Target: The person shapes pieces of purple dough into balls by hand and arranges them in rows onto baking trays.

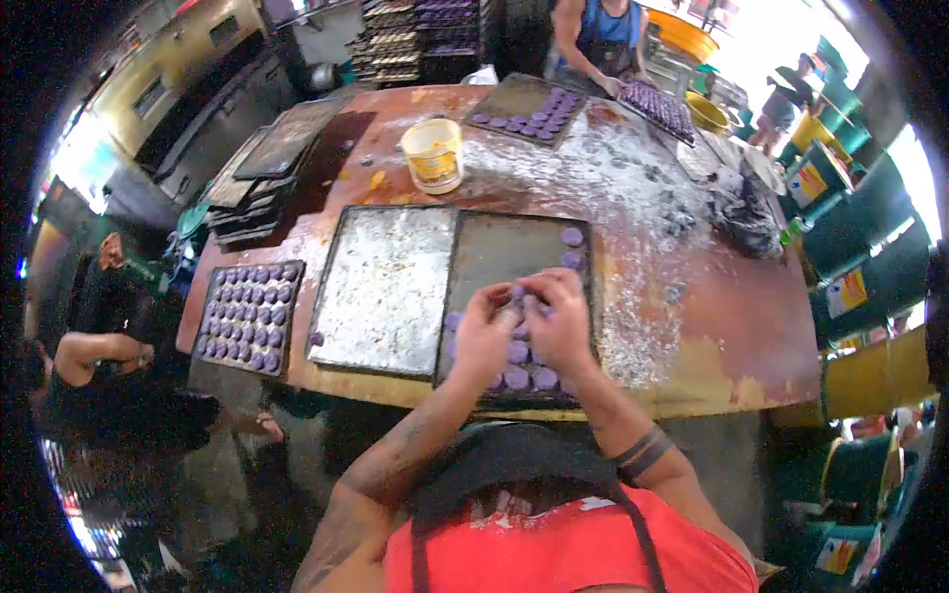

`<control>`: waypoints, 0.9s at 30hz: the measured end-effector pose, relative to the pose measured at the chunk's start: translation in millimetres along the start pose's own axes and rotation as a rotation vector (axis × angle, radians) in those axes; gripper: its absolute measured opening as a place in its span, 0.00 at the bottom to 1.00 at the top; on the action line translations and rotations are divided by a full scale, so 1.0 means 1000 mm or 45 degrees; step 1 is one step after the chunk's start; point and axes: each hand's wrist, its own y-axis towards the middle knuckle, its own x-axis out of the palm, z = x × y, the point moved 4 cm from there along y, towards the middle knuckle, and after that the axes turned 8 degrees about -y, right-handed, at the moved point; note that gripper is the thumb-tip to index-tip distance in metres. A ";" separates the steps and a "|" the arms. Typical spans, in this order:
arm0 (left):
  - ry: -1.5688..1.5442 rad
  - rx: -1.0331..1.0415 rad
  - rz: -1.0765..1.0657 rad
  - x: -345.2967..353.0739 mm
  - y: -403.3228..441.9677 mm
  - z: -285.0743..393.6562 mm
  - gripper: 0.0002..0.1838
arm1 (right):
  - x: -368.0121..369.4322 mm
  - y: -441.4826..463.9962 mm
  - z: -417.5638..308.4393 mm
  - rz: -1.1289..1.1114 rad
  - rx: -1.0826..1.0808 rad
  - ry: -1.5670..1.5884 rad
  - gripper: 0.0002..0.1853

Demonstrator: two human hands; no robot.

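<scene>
My left hand (486,323) and my right hand (557,314) meet over a dark baking tray (494,247), fingers closed in a pinch around a small purple dough piece (518,293). Only a bit of that piece shows between the fingertips. Round purple dough pieces (545,379) lie on the tray below and beside my hands, with two more (571,237) along its right side. My hands hide part of the tray's middle. Directly left of it is a flour-dusted tray (386,287) with one dark purple piece (316,339) at its lower left corner.
A tray full of purple pieces (247,316) sits at the table's left edge, near stacked trays (252,212). A white bucket (432,158) stands beyond my trays. Across the table, a person (603,40) holds a filled tray (657,109). Flour (633,198) covers the table's right part.
</scene>
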 end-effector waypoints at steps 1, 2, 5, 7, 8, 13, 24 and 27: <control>-0.300 -0.260 0.046 -0.003 0.003 -0.004 0.12 | 0.000 -0.003 -0.003 0.017 -0.154 -0.052 0.13; -0.362 -0.354 -0.112 -0.020 0.020 -0.018 0.14 | 0.002 -0.004 -0.004 -0.119 -0.151 0.063 0.16; -0.191 -0.430 -0.023 -0.039 0.030 -0.019 0.17 | -0.003 -0.003 0.001 -0.244 -0.265 -0.101 0.17; -0.234 -0.517 -0.209 -0.025 0.021 -0.019 0.19 | 0.003 0.002 0.007 -0.383 -0.284 0.016 0.20; -0.254 -0.561 -0.291 -0.021 0.015 -0.021 0.20 | 0.007 0.003 0.010 -0.457 -0.292 0.085 0.22; -0.497 -0.815 -0.448 -0.026 0.013 -0.060 0.21 | 0.017 -0.005 0.031 -0.484 -0.369 -0.049 0.23; 0.989 0.125 -0.271 -0.030 0.039 -0.067 0.32 | 0.055 -0.025 0.110 -0.474 0.596 0.381 0.22; 0.686 0.202 -0.269 -0.009 0.041 -0.055 0.33 | 0.056 0.013 0.155 -0.524 0.617 -0.032 0.15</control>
